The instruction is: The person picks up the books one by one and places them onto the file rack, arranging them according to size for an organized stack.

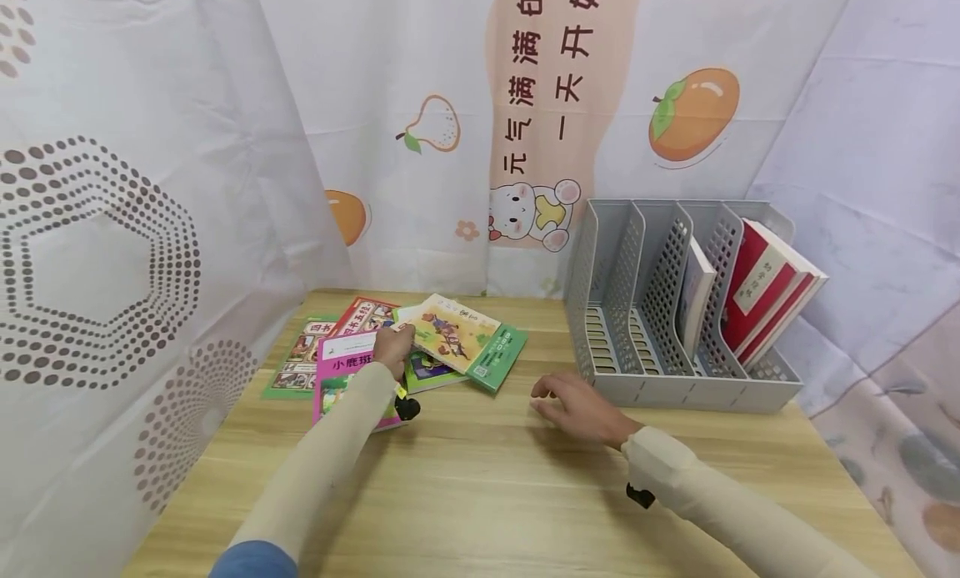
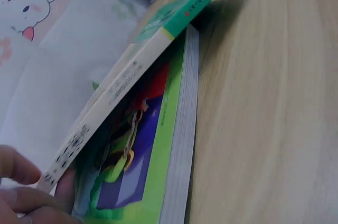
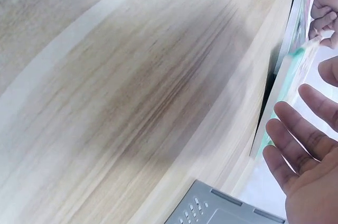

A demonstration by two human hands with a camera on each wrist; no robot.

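My left hand [image 1: 393, 349] pinches the near left end of a yellow book with a green band [image 1: 454, 334]. In the left wrist view its spine [image 2: 113, 89] slopes above a green-edged book [image 2: 174, 129] with a purple cover picture, and the fingers [image 2: 31, 200] grip the low end. Beneath my left forearm lies a pink book [image 1: 341, 369]. A red book [image 1: 367, 309] and a green-edged comic-style book [image 1: 300, 361] are partly covered beside it. My right hand [image 1: 573, 407] hovers over the table with fingers loosely bent and holds nothing; the right wrist view shows its fingers spread.
A grey file rack [image 1: 682, 386] with several slots stands at the back right. It holds a thin white book [image 1: 696, 294] and red books [image 1: 765, 290] leaning right. The wooden table [image 1: 480, 495] ends at a printed curtain [image 1: 420, 211].
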